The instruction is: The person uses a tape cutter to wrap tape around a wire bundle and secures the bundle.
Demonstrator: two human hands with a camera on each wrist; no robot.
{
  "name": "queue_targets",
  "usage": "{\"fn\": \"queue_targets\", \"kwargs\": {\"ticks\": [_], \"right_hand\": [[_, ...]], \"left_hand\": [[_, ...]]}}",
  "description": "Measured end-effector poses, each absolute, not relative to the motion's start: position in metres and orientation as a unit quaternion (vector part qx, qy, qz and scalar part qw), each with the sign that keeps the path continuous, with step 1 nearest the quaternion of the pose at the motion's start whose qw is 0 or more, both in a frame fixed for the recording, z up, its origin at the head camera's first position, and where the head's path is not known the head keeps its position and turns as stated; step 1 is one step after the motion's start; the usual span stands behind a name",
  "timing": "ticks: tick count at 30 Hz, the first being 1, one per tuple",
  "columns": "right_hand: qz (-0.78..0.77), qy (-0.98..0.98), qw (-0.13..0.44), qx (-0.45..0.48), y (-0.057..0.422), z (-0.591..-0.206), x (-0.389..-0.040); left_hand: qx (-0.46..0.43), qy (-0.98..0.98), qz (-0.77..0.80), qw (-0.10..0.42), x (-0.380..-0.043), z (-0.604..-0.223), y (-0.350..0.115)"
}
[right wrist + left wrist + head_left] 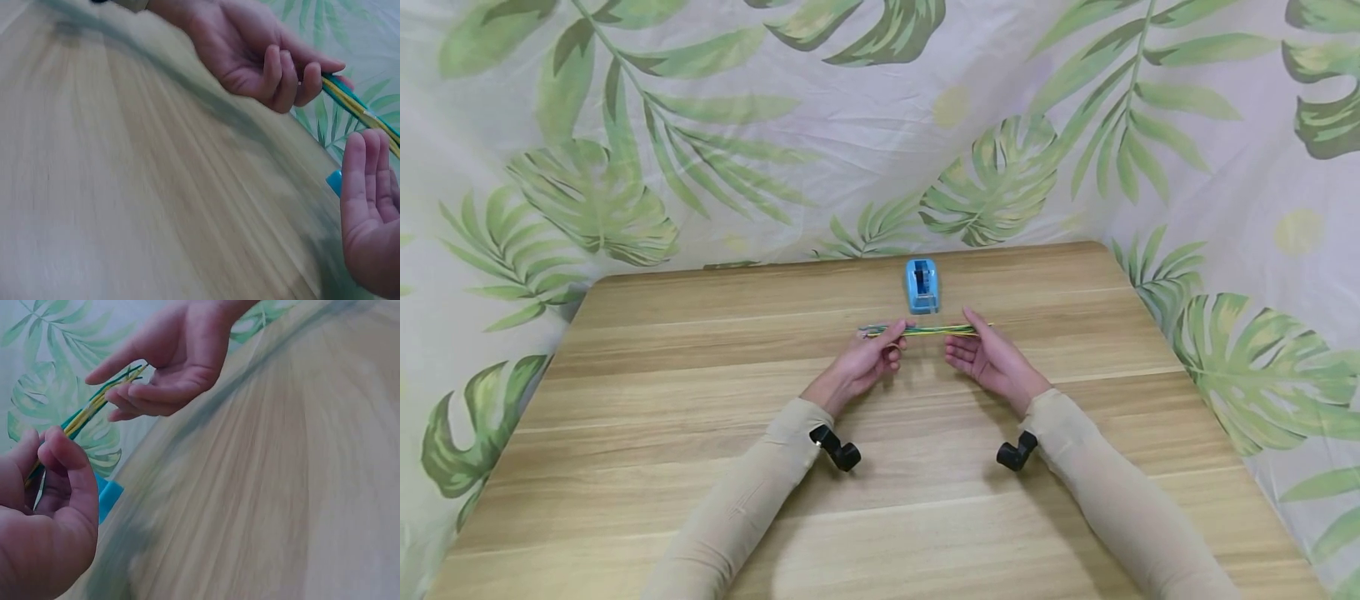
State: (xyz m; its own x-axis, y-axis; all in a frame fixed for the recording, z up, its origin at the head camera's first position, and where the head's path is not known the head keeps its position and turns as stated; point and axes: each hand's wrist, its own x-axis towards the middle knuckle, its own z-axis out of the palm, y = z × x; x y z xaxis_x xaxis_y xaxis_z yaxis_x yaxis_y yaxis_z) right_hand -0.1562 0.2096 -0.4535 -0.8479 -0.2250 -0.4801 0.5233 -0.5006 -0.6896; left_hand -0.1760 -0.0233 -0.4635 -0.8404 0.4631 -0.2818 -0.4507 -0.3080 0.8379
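A thin bundle of green and yellow wires [927, 330] stretches sideways between the two hands, above the wooden table. My left hand [867, 362] pinches its left part between thumb and curled fingers. Around the right part, my right hand [994, 360] has its thumb raised apart and its fingers fairly straight; the wire ends pass between them in the left wrist view. A pale, shiny patch shows midway along the wires [83, 419]. Just beyond the bundle stands a blue tape dispenser [922, 286], its front end toward the hands.
The wood-grain table [700, 392] ends at a back edge close behind the dispenser. A leaf-patterned cloth [850, 150] hangs behind and at both sides. Black camera mounts [837, 450] sit on both wrists, over beige sleeves.
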Motion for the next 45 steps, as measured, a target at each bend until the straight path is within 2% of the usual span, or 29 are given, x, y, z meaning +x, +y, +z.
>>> {"fn": "queue_targets", "kwargs": {"ticks": [8,19,31,39,45], "right_hand": [[-0.86,0.395,0.222,0.233,0.2,-0.453,-0.159],[-0.867,0.381,0.22,0.231,0.2,-0.458,-0.161],[-0.862,0.437,0.23,0.118,0.217,-0.459,-0.161],[-0.835,0.482,0.247,0.095,0.229,-0.457,-0.165],[-0.817,0.513,0.258,0.059,0.234,-0.457,-0.166]], "left_hand": [[0.061,0.557,0.786,0.261,-0.182,-0.47,-0.029],[0.085,0.579,0.775,0.237,-0.185,-0.474,-0.034],[0.011,0.58,0.762,0.288,-0.193,-0.466,-0.045],[-0.014,0.599,0.73,0.329,-0.2,-0.461,-0.045],[-0.007,0.624,0.71,0.327,-0.204,-0.46,-0.043]]}}
